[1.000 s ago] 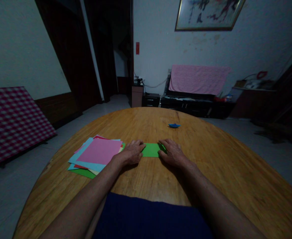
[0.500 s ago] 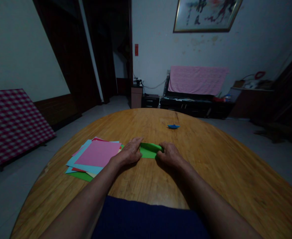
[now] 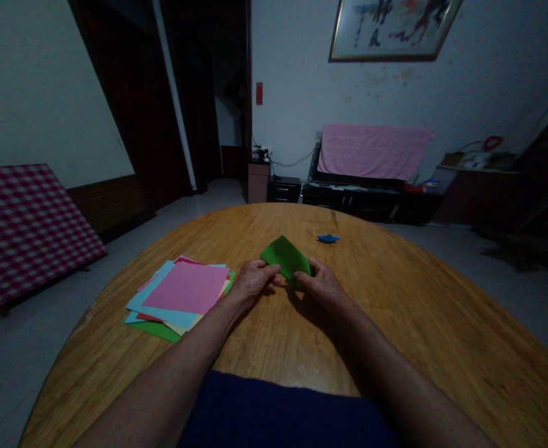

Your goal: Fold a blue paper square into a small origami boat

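Observation:
A green sheet of folding paper is tilted up above the table, one corner pointing away from me. My left hand pinches its left side, the thumb lying on the near face. At the paper's right corner my right hand grips it between thumb and fingers. The fingers behind the paper are partly hidden. Left of my left hand lies a loose stack of coloured paper, pink on top, with light blue, red, cream and green sheets showing beneath.
A small blue folded-paper boat sits toward the far side of the round wooden table. Beyond the table stand a low black cabinet and a pink cloth. A red checked panel is at the left.
The green paper has been lifted off the table and turned so a corner points away. Both hands have shifted their hold on it with thumbs on the near face.

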A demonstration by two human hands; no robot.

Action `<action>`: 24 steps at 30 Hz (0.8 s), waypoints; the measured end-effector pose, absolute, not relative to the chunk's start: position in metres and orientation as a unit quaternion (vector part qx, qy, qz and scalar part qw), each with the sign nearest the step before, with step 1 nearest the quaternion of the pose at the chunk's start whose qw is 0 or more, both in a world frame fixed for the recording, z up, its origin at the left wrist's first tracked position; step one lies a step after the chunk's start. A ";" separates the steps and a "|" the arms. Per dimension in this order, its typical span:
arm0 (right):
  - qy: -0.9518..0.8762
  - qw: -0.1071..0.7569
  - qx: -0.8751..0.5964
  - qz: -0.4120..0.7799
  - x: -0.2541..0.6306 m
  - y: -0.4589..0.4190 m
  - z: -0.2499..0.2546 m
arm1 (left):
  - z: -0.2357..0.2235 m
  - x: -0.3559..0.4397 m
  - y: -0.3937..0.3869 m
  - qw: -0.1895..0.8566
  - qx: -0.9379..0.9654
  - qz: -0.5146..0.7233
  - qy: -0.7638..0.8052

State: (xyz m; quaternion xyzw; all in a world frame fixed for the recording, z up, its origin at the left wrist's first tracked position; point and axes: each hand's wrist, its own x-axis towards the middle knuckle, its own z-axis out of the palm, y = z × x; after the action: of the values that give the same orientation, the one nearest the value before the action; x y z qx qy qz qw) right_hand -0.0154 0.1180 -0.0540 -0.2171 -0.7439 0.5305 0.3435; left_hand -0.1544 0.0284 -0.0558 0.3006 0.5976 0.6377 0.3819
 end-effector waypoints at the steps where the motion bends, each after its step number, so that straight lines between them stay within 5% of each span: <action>1: -0.753 0.379 -0.194 0.502 -0.014 0.116 -0.052 | -0.056 -0.154 0.029 0.357 0.311 0.641 0.604; 8: -0.846 0.476 -0.130 0.201 -0.006 0.119 -0.039 | -0.050 -0.150 0.020 0.051 0.517 0.557 0.647; 12: -0.861 0.458 -0.106 0.194 -0.005 0.131 -0.050 | -0.050 -0.154 0.014 -0.056 0.656 0.426 0.620; 17: -0.891 0.401 -0.097 0.192 0.004 0.138 -0.055 | -0.049 -0.158 0.012 -0.105 0.698 0.305 0.639; 24: -0.941 0.217 -0.140 0.218 0.017 0.136 -0.053 | -0.046 -0.154 0.008 -0.034 0.745 0.143 0.651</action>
State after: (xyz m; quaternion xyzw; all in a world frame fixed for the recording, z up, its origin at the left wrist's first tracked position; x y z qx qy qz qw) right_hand 0.0165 0.1362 -0.0532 -0.1401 -0.9410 0.2179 0.2175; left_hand -0.1538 0.0079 -0.0460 0.7445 0.6511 0.1434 -0.0338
